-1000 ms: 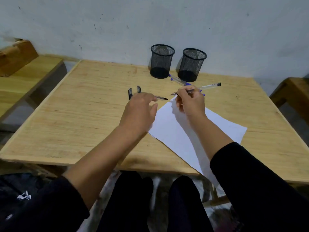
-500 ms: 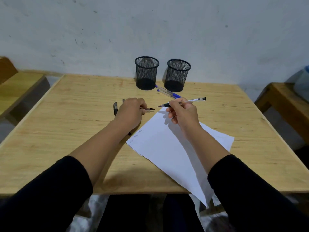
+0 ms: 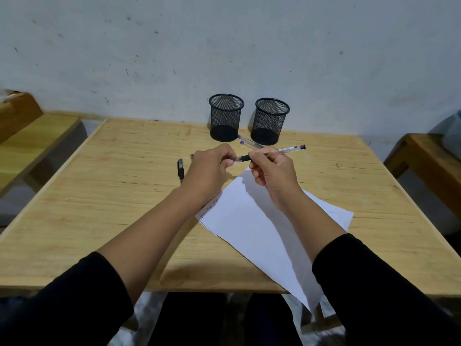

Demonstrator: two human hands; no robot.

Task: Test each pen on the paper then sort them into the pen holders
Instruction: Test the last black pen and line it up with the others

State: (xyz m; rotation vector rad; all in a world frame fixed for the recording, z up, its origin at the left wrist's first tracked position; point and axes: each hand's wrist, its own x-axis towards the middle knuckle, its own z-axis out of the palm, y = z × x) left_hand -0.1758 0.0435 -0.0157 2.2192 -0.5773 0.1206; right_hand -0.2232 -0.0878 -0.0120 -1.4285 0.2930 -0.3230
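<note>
Item: clear-barrelled pen with black grip (image 3: 270, 153), held level above the light wooden table (image 3: 99, 196), far of the white paper sheet (image 3: 252, 228). Change noted: half a second ago the left hand (image 3: 208, 168) lay apart from this pen at the loose pens; it now meets the pen's tip end, fingers pinched narrow on what appears to be a clear cap, while the right hand (image 3: 273, 171) remains closed around the grip. Reading: the pen is probably being capped after testing, or uncapped for it; which cannot be told. Faint scribbles show on the paper's left edge, suggesting some testing is done. Also present: two black mesh pen holders (image 3: 226, 117) at the far edge, both seemingly empty; two clear blue-capped pens (image 3: 249, 142) lying between holders and hands; black pens (image 3: 180, 168) just left of the left hand. Sorting not yet begun.
</note>
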